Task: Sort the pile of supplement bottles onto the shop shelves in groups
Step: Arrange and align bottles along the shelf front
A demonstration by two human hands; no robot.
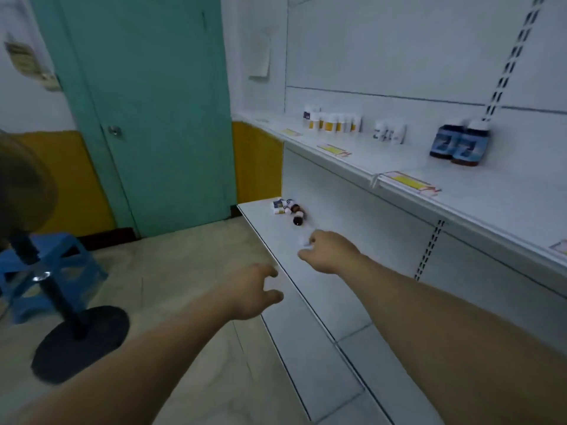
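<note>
A small pile of bottles (290, 210), some white and some brown, lies at the far left end of the lower white shelf (322, 302). My right hand (329, 251) reaches over that shelf just short of the pile, its fingertips closed around a small white bottle (304, 240) that is blurred. My left hand (254, 289) hovers at the shelf's front edge, fingers apart and holding nothing. On the upper shelf (399, 167) stand grouped bottles: white ones with yellow labels (334, 122), small white ones (389, 131), and two dark blue-labelled ones (460, 144).
Yellow price tags (408, 182) sit along the upper shelf's front edge. A teal door (147, 118) is to the left. A black round-based stand (79, 335) and a blue plastic stool (52, 271) stand on the tiled floor at the left.
</note>
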